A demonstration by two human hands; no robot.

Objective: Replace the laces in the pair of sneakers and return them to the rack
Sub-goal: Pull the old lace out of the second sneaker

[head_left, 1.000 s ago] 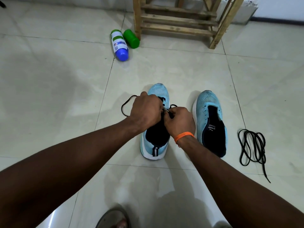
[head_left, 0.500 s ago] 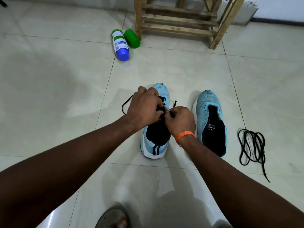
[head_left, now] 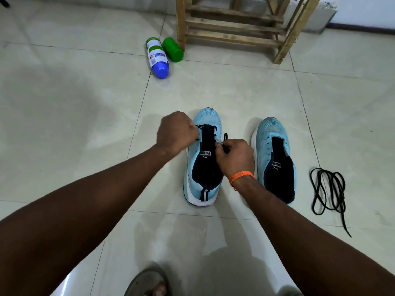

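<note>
While left hand (head_left: 175, 133) grips lace (head_left: 224, 136), right hand (head_left: 236, 158) pinches its tip.

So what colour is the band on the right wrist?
Orange. The wristband shows best in the head view, the only one here.

- Near sneaker (head_left: 203, 161): pale blue knit, navy tongue, white sole, upright between the left hand (head_left: 175, 133) and right hand (head_left: 235, 157), toe pointing away.
- Threaded lace (head_left: 207, 126): black, crossing its front eyelets, an end held in each hand.
- Other sneaker (head_left: 269, 133): matching, unlaced, just right of the right hand.
- Spare lace (head_left: 329, 189): black, looped on the floor, farther right.
- Rack (head_left: 235, 28): wooden, well beyond both hands.
</note>
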